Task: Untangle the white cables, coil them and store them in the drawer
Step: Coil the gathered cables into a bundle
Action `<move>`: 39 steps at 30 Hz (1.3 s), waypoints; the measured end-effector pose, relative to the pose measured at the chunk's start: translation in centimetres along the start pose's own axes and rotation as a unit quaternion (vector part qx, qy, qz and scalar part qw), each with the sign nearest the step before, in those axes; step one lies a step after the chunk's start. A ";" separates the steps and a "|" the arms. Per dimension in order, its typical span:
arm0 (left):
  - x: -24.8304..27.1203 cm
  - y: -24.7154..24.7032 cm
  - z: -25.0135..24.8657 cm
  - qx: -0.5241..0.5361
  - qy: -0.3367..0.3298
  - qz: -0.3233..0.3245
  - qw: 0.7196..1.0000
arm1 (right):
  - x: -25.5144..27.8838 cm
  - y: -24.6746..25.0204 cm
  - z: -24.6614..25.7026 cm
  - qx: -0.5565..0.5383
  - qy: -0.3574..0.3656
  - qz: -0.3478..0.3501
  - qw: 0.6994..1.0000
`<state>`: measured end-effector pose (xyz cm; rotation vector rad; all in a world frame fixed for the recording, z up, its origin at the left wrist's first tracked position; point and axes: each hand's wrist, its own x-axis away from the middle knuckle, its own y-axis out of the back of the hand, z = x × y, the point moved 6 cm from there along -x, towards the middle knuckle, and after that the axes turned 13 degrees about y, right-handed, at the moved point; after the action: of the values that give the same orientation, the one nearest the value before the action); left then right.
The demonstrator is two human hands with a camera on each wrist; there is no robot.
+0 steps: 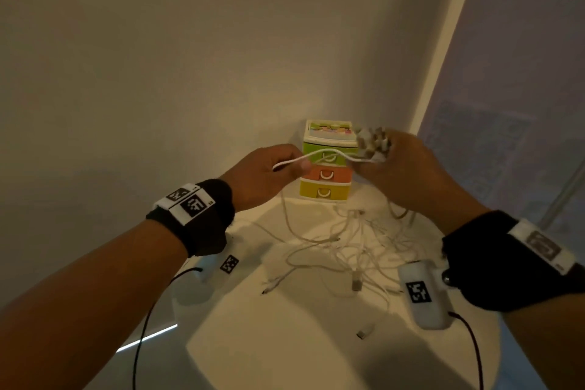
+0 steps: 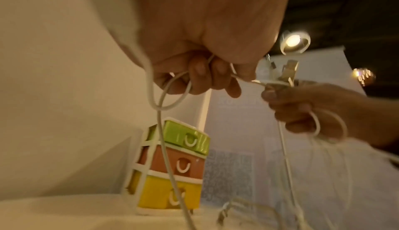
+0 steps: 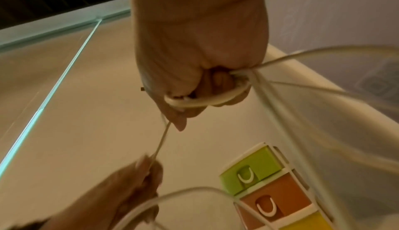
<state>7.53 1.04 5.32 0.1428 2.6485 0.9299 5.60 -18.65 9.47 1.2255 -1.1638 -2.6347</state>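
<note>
Both hands raised above the round white tabletop (image 1: 285, 342). Left hand (image 1: 264, 172), fingers (image 2: 199, 76) curled around a white cable (image 1: 323, 155). Right hand (image 1: 399, 168), fingers clamped on a bundle of cable ends with plugs (image 1: 372, 142). Cable strung between the two hands. Tangled white cables (image 1: 345, 250) on the tabletop, in front of a three-drawer mini organizer (image 1: 326, 168), drawers closed.

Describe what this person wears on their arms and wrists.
Both forearms are bare, with no sleeves. Each wrist carries a wide black wristband: left wristband, right wristband. White blocks printed with black-and-white square code markers sit on top of the bands. A white camera box with another marker hangs under the right wrist; thin black cables trail from both wrists.
</note>
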 end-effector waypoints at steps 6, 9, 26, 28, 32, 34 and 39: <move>-0.3 0.0 2.4 -0.020 0.034 0.001 0.999 | -0.5 4.4 -2.3 -0.143 -0.037 -0.234 0.961; -0.4 -0.3 3.2 0.004 0.074 0.010 0.997 | 0.0 5.8 -3.1 -0.180 -0.053 -0.318 0.929; 3.9 -7.1 -6.5 -0.236 -0.092 0.203 0.946 | 0.3 1.9 -5.3 -0.038 -0.128 -0.194 0.972; 4.4 -10.1 -5.9 -0.287 -0.092 0.241 0.922 | 0.3 1.8 -5.7 -0.055 -0.143 -0.197 0.968; 4.4 -14.0 -3.9 -0.401 -0.028 0.259 0.878 | 0.4 2.0 -5.9 -0.040 -0.155 -0.194 0.968; 4.3 -14.2 -3.4 -0.414 -0.012 0.261 0.872 | 0.5 2.4 -5.9 -0.027 -0.148 -0.190 0.970; 4.4 -13.5 -3.4 -0.385 -0.039 0.288 0.876 | 0.8 2.8 -6.5 0.004 -0.143 -0.184 0.973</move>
<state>2.47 -10.61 -1.78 0.7692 1.9673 2.0302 8.57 -24.95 7.97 1.1928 -1.0656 -3.1709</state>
